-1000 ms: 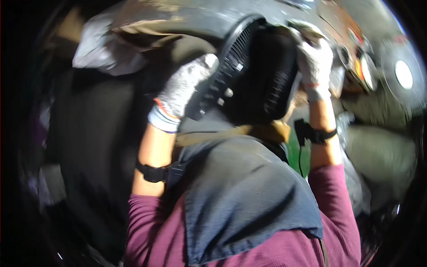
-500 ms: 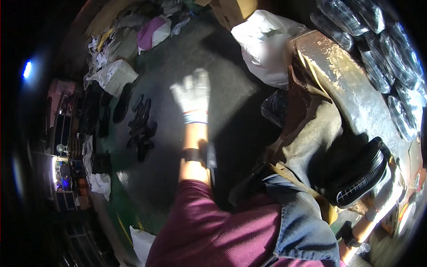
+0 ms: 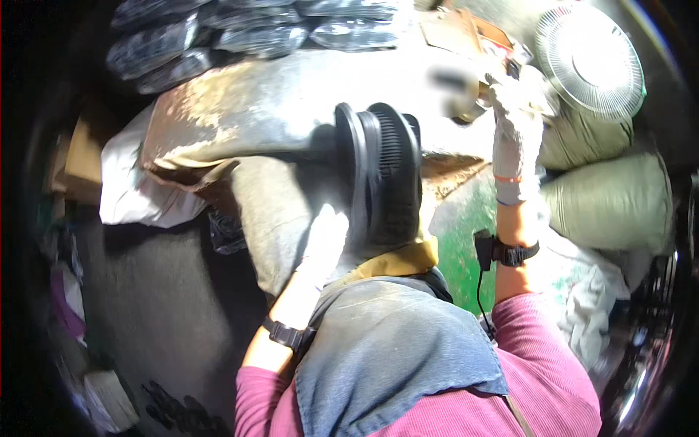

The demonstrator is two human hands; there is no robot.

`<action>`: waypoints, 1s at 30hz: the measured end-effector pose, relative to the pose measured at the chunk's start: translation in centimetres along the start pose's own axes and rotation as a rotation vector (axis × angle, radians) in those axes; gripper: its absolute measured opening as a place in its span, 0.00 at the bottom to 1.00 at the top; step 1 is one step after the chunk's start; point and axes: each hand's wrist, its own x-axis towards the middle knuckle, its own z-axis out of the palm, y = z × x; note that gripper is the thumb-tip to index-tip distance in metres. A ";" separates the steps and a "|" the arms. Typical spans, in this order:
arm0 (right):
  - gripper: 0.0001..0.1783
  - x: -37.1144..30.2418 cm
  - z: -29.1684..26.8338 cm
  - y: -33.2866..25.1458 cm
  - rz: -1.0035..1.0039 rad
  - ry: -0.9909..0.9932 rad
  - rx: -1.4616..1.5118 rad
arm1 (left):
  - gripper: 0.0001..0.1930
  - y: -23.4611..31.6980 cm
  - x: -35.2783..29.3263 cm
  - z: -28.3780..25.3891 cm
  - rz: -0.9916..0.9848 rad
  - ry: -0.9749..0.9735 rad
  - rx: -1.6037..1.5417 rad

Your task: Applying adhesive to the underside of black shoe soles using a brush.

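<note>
Black rubber shoe soles (image 3: 393, 178) with ribbed sides stand pressed together on edge, across the apron-covered lap at the bench's near edge. Beside their lower left side lies my left hand (image 3: 325, 240), in a white glove, its fingers stretched out against or close to them. My right hand (image 3: 515, 120), gloved too, reaches to the right end of the bench. Its fingers are bent by a small round item (image 3: 470, 109) that is partly blurred. Whether they hold it or something else I cannot make out.
The worn bench (image 3: 291, 87) carries several plastic-wrapped black packs (image 3: 266, 36) at its back. A fan (image 3: 590, 62) and stuffed green sacks (image 3: 611, 204) stand at right. At left are a white bag (image 3: 138, 182) and a cardboard box (image 3: 84, 156).
The view has turned right toward the bench. My left hand has come from over the floor to the soles. My right hand has left the soles and moved to the bench's right end.
</note>
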 end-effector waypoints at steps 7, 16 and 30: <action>0.11 6.2 -1.9 -2.3 0.180 0.002 0.030 | 0.21 2.2 -0.7 -0.7 -0.369 0.147 -0.880; 0.15 7.8 0.7 3.5 0.072 -0.359 -0.588 | 0.24 7.3 -1.3 -9.2 -0.111 -0.089 -0.853; 0.14 5.0 -2.0 11.3 0.336 0.022 0.107 | 0.50 15.8 -0.2 -12.2 0.251 -0.859 -1.648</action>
